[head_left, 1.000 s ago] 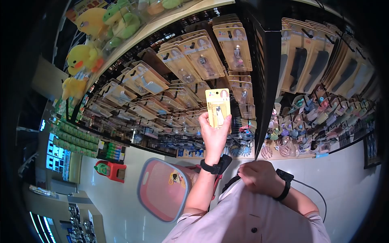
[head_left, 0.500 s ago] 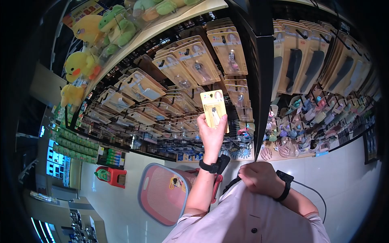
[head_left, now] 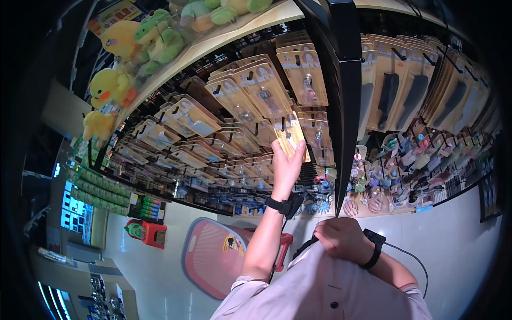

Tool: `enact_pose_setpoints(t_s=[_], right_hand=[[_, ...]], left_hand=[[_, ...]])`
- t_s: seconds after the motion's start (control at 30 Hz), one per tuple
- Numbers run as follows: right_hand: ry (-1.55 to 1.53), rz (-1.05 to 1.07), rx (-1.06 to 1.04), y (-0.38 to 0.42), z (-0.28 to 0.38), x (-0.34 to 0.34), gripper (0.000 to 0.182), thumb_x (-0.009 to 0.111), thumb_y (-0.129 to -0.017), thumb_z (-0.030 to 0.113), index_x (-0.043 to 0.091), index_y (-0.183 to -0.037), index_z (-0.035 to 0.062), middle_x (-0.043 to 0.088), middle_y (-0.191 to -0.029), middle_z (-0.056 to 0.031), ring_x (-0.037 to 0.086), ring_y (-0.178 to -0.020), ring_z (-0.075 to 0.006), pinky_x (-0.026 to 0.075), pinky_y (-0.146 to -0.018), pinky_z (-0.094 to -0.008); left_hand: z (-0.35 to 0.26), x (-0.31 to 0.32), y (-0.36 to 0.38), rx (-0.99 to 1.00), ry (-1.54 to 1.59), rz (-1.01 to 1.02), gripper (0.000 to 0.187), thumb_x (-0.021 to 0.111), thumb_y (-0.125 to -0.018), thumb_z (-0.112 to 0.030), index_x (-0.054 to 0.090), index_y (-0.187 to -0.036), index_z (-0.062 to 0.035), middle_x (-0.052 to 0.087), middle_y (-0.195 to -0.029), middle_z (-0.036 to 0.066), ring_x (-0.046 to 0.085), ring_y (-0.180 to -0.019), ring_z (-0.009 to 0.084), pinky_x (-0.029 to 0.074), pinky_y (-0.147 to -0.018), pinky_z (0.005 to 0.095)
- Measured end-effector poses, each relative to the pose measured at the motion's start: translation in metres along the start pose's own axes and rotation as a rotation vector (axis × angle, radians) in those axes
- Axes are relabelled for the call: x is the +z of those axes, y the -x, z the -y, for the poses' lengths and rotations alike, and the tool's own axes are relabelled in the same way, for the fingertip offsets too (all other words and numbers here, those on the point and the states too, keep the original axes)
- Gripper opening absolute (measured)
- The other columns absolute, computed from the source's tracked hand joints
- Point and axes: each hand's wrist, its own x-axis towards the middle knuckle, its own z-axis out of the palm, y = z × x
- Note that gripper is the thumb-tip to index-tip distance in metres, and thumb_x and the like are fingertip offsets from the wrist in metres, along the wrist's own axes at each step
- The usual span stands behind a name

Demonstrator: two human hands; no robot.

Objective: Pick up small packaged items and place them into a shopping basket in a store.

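My left hand is closed on a yellow blister-card pack, pinched by its lower end between thumb and fingers. A small dark and silvery item shows through its window. The pack is raised to the hanging rows and overlaps their lower edge in this view. Right above it hang similar carded packs on black hooks. My right hand is curled into a fist against the front of my shirt, beside a black strap; what the fingers hold, if anything, is hidden.
A black upright post divides the rack from carded combs on the right. Plush toys line the top shelf. A pink and grey basket stands on the floor, with a red stool further left.
My left hand has moved forward and slightly right with the pack, which now tilts and sits closer to the hanging cards. My right hand stays in place.
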Motion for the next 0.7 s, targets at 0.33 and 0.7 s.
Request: enact_pose_setpoints(t_s=[0.33, 0.7], right_hand=[[-0.018, -0.037, -0.009, 0.003, -0.008, -0.003, 0.012, 0.070, -0.081, 0.006, 0.059, -0.085, 0.0053, 0.066, -0.080, -0.0072, 0.066, -0.065, -0.0263, 0.055, -0.056, -0.0363], [-0.069, 0.009, 0.061, 0.001, -0.011, -0.016, 0.006, 0.069, -0.082, 0.006, 0.064, -0.085, 0.0050, 0.068, -0.080, -0.0083, 0.067, -0.066, -0.0273, 0.055, -0.059, -0.0377]], left_hand=[[0.036, 0.017, -0.026, 0.005, -0.215, 0.006, 0.084, 0.068, -0.092, -0.043, 0.035, -0.139, 0.0182, 0.053, -0.130, 0.039, 0.053, -0.125, 0.0456, 0.040, -0.108, 0.0432], [0.048, 0.021, 0.023, -0.029, -0.128, -0.029, 0.080, 0.068, -0.094, -0.036, 0.033, -0.144, 0.0150, 0.053, -0.133, 0.035, 0.056, -0.125, 0.0396, 0.045, -0.104, 0.0408]])
